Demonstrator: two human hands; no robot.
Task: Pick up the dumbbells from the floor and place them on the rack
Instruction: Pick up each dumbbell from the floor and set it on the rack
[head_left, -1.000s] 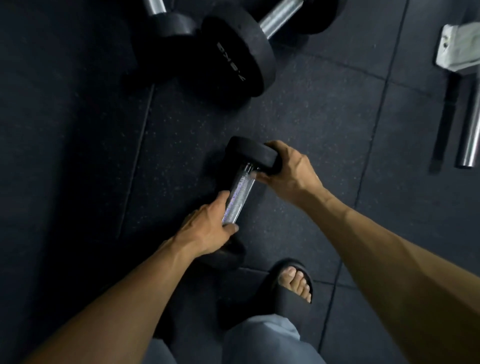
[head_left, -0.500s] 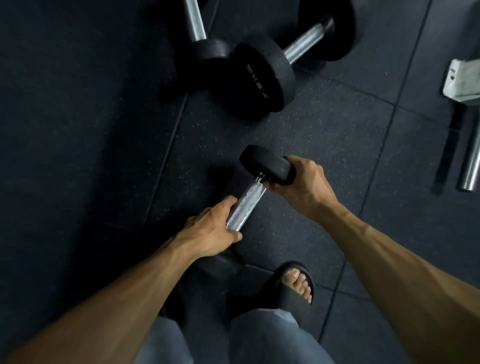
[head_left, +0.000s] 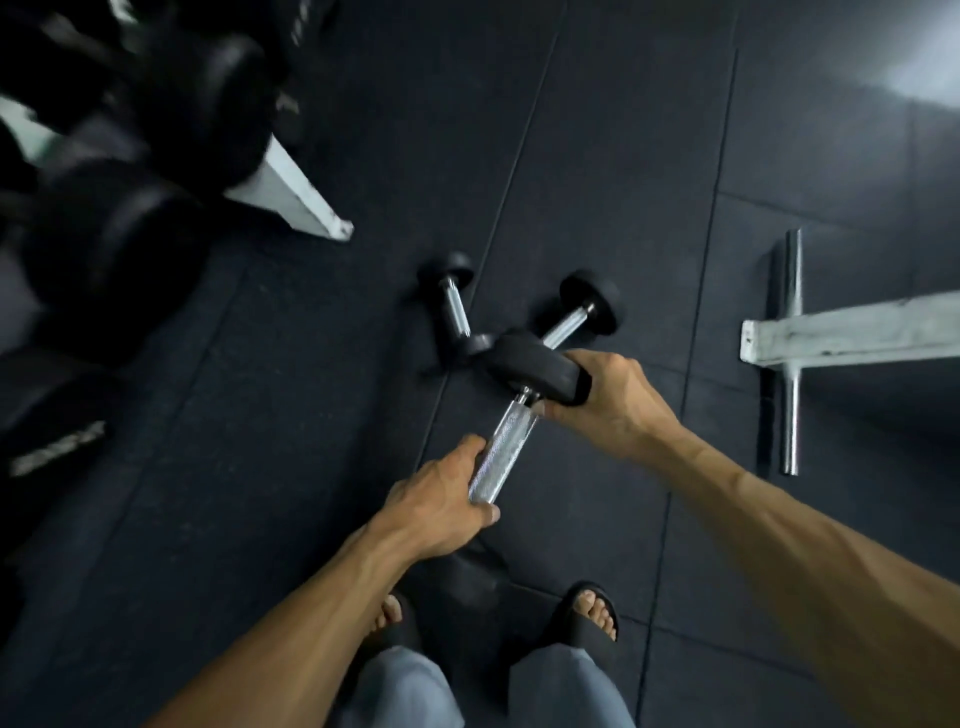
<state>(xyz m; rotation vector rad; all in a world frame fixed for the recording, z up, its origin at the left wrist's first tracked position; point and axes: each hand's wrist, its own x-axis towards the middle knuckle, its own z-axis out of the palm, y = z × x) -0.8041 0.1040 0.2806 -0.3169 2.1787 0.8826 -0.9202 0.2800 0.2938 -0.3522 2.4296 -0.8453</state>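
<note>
A dumbbell with a knurled chrome handle and black round heads hangs in the air above the dark floor. My left hand grips the near end of its handle. My right hand grips the far black head, fingers curled around it. The near head is hidden under my left hand. Two more dumbbells lie on the floor just beyond: a small one and a larger one, partly covered by the held dumbbell. The rack, white-framed and loaded with black dumbbells, stands at the upper left, blurred.
A white bench foot with a chrome crossbar lies on the floor at the right. My two feet in black slides stand at the bottom centre. Black rubber floor tiles stretch ahead.
The dumbbell has risen off the floor in both hands. The view has pulled up and swung left, so the floor dumbbells look smaller and the rack has come into sight.
</note>
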